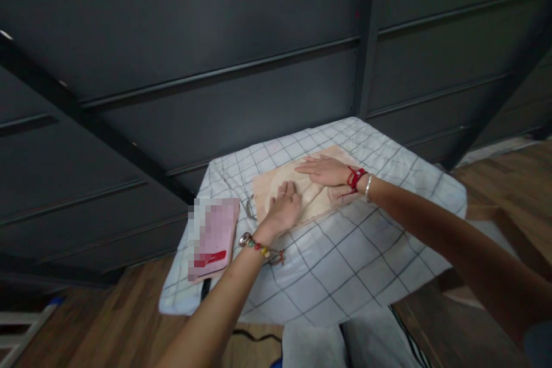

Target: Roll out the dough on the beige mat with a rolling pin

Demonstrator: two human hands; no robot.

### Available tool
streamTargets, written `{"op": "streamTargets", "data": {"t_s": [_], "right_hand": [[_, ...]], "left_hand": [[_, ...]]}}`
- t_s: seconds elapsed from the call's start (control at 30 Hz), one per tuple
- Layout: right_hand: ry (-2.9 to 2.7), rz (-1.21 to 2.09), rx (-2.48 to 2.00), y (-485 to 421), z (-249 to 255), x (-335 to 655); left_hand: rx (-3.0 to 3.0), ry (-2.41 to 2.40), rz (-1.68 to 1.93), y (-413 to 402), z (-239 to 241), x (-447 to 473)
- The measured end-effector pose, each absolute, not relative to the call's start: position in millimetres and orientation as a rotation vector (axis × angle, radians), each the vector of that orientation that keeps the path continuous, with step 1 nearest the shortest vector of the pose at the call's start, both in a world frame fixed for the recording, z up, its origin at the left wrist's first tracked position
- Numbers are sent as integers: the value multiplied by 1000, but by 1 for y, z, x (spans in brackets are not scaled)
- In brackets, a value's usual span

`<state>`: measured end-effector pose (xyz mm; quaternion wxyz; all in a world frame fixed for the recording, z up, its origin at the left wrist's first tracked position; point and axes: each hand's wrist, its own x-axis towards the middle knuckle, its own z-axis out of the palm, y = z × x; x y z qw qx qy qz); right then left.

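Observation:
A tan sheet (262,184) lies on the cloth-covered table, with a flat cream piece (308,195) on top of it; whether they are paper or fabric I cannot tell. My left hand (284,207) rests on the cream piece near its left end, fingers pressed down and slightly bent. To the right and farther back, my right hand (325,171) lies flat across the same piece, fingers stretched to the left. Both hands hide parts of it. A brownish patch (338,194) shows beside my right wrist.
A checked white tablecloth (345,259) covers the small table. At its left lies a pink, book-like item (215,236) with a red mark, partly blurred out. Dark metal panels (259,98) stand directly behind. A wooden frame or box (495,230) is at the right.

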<state>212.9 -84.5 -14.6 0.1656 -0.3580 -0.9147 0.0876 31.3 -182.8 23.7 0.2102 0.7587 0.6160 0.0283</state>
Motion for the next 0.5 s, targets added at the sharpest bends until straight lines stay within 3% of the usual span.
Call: {"op": "streamTargets", "data": {"t_s": [0.5], "right_hand": [[-2582, 43, -1032, -136, -9, 242]], "left_hand": [[2419, 1753, 92, -235, 22, 64]]}}
